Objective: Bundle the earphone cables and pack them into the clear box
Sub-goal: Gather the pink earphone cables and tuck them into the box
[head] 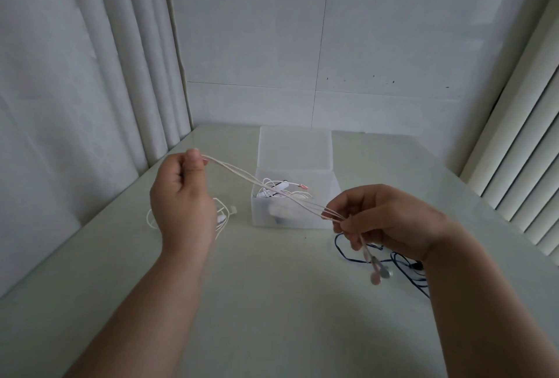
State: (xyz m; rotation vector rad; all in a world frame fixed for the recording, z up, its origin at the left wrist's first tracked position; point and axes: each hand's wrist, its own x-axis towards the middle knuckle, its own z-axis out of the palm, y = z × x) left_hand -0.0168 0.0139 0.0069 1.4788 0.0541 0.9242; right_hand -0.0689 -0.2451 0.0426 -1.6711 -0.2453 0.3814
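Left hand point(178, 196) pinches one end of the pale pink folded earphone cable point(266, 185); right hand point(384, 220) grips the other, earbuds point(379, 273) dangling. Cable stretched over the frosted clear plastic box point(295, 214) on the bench point(272, 302). Dark blue cable point(402, 259) lies right, white cable point(222, 215) left.

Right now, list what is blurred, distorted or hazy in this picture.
Head view: the pinkish earbuds dangling under the right hand are motion-blurred; the wide lens slants the white slatted blind at the right edge; light is soft and flat; the frosted walls of the clear plastic box haze the white cables inside.
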